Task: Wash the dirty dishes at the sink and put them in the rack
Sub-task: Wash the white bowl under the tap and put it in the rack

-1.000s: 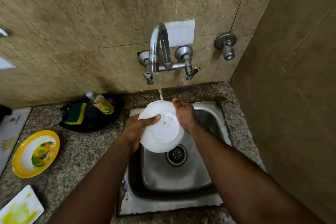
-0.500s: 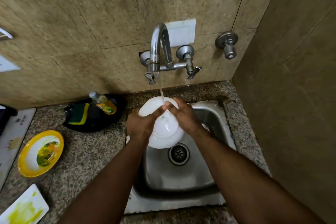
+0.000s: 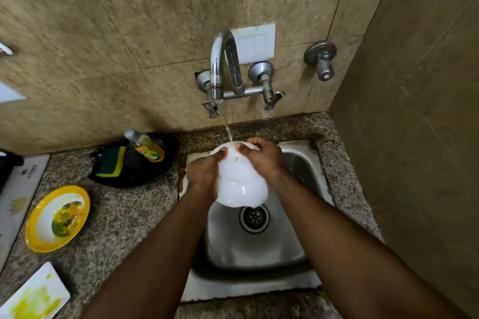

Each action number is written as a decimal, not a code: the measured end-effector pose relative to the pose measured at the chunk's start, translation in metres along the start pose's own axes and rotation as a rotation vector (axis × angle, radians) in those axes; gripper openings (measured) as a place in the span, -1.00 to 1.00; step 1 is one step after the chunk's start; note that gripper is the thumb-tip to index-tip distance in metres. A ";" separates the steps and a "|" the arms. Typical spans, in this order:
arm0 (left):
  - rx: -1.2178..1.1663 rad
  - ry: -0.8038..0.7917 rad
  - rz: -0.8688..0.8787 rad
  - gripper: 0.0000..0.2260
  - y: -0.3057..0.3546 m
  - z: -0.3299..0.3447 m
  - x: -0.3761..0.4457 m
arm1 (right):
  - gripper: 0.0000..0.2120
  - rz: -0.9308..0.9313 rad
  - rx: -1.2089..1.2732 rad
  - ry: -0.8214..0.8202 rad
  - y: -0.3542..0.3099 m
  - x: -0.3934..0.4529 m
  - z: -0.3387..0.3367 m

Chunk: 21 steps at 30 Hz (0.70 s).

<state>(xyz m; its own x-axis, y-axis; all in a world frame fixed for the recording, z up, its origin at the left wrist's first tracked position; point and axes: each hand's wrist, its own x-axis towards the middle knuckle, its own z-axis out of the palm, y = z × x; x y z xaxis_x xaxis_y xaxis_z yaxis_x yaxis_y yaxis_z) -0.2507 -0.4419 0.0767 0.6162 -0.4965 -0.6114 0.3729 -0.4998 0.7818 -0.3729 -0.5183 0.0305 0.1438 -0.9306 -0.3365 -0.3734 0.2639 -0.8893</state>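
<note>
A white bowl [image 3: 241, 184] is tilted over the steel sink [image 3: 259, 248], its underside facing me. Water from the tap [image 3: 223, 67] runs onto its far rim. My left hand [image 3: 204, 173] grips the bowl's left side, thumb up near the rim. On the right side my right hand [image 3: 264, 158] holds it, fingers curled over the top edge. A dirty yellow-rimmed plate [image 3: 57, 217] lies on the counter at the left. A white rectangular plate [image 3: 33, 298] with yellow smears sits at the bottom left corner.
A black pan [image 3: 134, 163] behind the sink's left holds a green-yellow sponge [image 3: 111, 163] and a dish soap bottle [image 3: 145, 145]. A white board [image 3: 18, 189] lies along the left edge. A wall rises close on the right. No rack is in view.
The bowl has been turned and raised toward the water stream. My left thumb has slid up to the far rim, near my right fingers.
</note>
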 end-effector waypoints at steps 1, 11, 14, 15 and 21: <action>-0.024 0.012 -0.010 -0.79 0.002 0.001 -0.001 | -0.49 0.000 -0.028 -0.021 -0.005 0.001 0.001; -0.103 -0.002 -0.020 -0.80 0.006 0.000 -0.003 | -0.41 0.020 -0.010 -0.042 -0.008 -0.003 -0.001; -0.163 0.021 -0.016 -0.80 0.005 0.000 -0.003 | -0.16 -0.073 -0.222 -0.079 -0.016 -0.006 0.000; -0.180 0.025 -0.027 -0.78 0.005 -0.003 0.000 | -0.01 -0.099 -0.265 -0.165 -0.015 -0.006 -0.004; -0.301 0.031 -0.095 -0.60 -0.003 -0.021 0.029 | -0.29 0.074 0.091 -0.178 0.002 -0.013 -0.024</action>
<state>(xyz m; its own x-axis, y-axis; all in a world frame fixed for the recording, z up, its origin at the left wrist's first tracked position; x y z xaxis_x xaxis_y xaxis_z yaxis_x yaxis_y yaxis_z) -0.2195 -0.4400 0.0597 0.5879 -0.4330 -0.6833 0.6156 -0.3085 0.7252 -0.3977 -0.5119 0.0408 0.2817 -0.8507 -0.4437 -0.3058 0.3588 -0.8819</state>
